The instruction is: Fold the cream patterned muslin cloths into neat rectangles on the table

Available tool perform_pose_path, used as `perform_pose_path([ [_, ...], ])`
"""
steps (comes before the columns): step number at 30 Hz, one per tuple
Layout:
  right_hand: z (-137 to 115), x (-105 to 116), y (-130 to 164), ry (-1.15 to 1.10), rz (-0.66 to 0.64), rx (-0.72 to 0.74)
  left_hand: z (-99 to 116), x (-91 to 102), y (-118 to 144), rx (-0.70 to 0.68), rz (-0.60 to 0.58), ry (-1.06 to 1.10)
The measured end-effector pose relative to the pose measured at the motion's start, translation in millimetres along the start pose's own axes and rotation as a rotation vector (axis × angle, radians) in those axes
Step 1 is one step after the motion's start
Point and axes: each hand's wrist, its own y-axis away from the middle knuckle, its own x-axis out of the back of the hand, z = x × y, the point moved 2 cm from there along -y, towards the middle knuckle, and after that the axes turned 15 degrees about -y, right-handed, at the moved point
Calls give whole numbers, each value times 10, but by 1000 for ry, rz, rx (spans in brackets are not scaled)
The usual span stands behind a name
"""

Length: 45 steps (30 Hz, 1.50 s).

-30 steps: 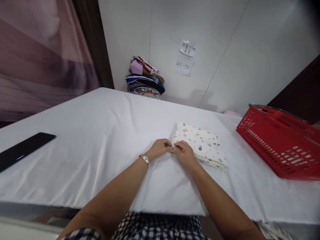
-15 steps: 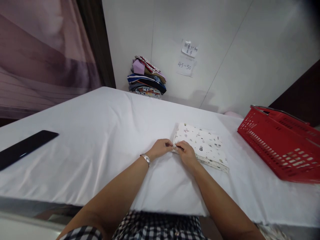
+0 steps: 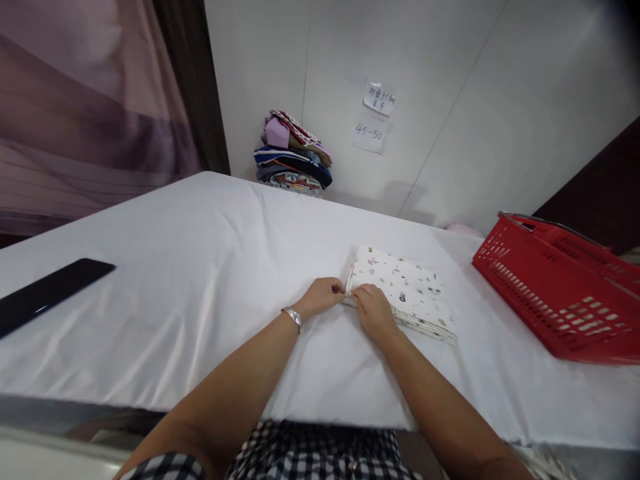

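A white cloth (image 3: 410,283) with a small scattered print lies folded into a flat, layered rectangle on the table. At its near left corner, my left hand (image 3: 324,296) pinches the edge between thumb and fingers. Right beside it, my right hand (image 3: 373,308) has its fingers closed on the same corner, the thumb mostly hidden. The stacked layers show along the near side of the cloth. A silver bracelet sits on my left wrist.
White fabric (image 3: 200,280) covers the table. A red plastic basket (image 3: 560,287) stands at the right, a black flat object (image 3: 55,293) lies at the left. Folded clothes (image 3: 293,157) are piled at the back by the wall, below and left of paper notes (image 3: 371,132).
The fingers of my right hand have shifted slightly at the cloth's corner, the thumb now tucked lower. My left hand stays nearly in place.
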Motion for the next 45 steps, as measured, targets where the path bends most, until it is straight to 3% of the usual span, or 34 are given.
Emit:
perform_pose_path([
  [13, -58, -38, -11, 24, -23, -39, 1, -10, -19, -19, 17, -51],
  [19, -54, -88, -10, -15, 52, -87, -34, -43, -23, -8, 17, -41],
  [24, -37, -93, -4, -72, 78, -42, -65, -59, -35, -4, 38, -47],
  [34, -121, -108, 7, 100, -4, -24, -16, -62, -40, 76, 79, 40],
  [40, -205, 62, 192, 70, -87, -19, -19, -107, -107, 103, 98, -55],
  [45, -40, 445, 601, 147, -70, -113, -11, -111, -139, 121, 129, -81],
])
